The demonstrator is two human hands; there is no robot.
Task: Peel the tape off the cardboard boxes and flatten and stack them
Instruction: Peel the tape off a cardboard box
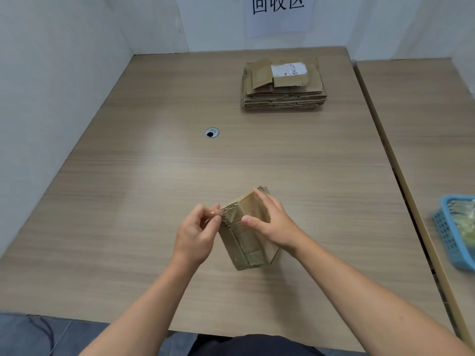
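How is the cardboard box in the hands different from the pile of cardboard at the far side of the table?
The box is unflattened, with tape on it; the pile is flattened pieces. The right hand holds the box and the left hand pinches its tape; nothing touches the pile. Both are brown cardboard.

A single view, worn on the person's head; it faces forward and down over the table (128, 201); near edge close below, far wall (218, 21) at top, second table (424, 124) at right.
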